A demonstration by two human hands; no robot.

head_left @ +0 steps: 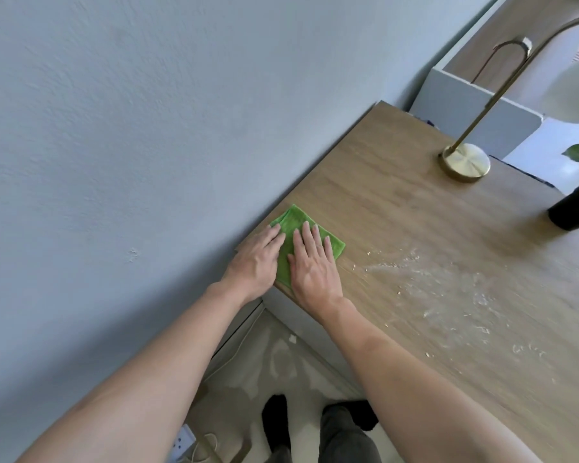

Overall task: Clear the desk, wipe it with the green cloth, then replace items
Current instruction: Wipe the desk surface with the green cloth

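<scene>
Wooden desk (pixel 415 228) with white dust (pixel 448 282) meets grey wall (pixel 147 128).

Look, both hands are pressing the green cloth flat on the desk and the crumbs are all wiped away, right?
Not quite. In the head view both hands, left and right, press the green cloth on the desk, but crumbs remain beside it.

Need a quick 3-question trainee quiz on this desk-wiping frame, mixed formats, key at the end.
1. True or false: both the left hand and right hand press flat on the folded green cloth.
2. Where does the white powdery residue lie from the cloth? A: right, B: left, C: underneath.
3. Fill in: the brass lamp base and black plant pot still stand on the wooden ___.

Key: 1 true; 2 A; 3 desk.
</scene>
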